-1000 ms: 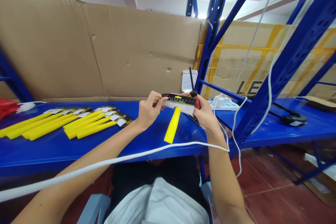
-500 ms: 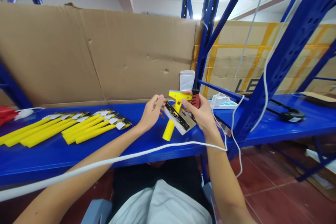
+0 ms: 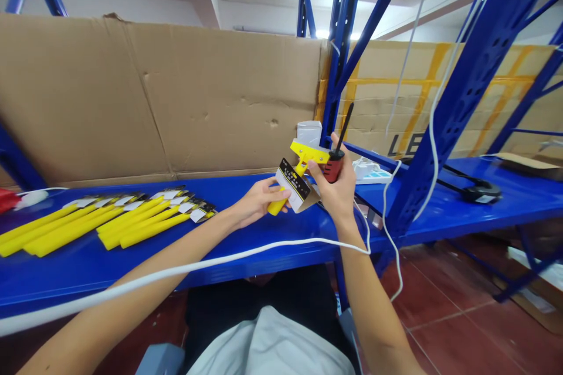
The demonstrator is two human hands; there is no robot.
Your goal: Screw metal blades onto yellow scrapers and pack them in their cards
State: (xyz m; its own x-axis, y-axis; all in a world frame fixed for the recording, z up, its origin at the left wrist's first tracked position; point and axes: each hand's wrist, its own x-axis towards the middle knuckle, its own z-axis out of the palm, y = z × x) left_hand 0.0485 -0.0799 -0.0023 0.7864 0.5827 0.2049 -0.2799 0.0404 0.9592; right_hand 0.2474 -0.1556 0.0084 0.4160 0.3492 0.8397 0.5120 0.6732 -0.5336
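Note:
My left hand (image 3: 263, 200) is closed around the lower handle of a yellow scraper (image 3: 278, 205) with a T-shaped head. A black-and-white printed card (image 3: 294, 183) hangs on the scraper below its head. My right hand (image 3: 336, 187) pinches the right side of the head with the thumb. In the same right hand sits a red-handled screwdriver (image 3: 333, 169), its dark shaft pointing up and slightly right. To the left, several yellow scrapers (image 3: 149, 220) with similar cards lie in two fanned groups on the blue shelf (image 3: 246, 246).
A white cable (image 3: 220, 260) crosses in front of my forearms. Cardboard (image 3: 229, 99) stands along the back. Right of my hands are a blue rack post (image 3: 457, 105), a white power strip (image 3: 372, 174) and a black object (image 3: 481, 192). A small white box (image 3: 309, 132) is behind the scraper.
My left hand has moved down and taken hold of the scraper's handle. The scraper's head has tilted, and the screwdriver's shaft now leans right.

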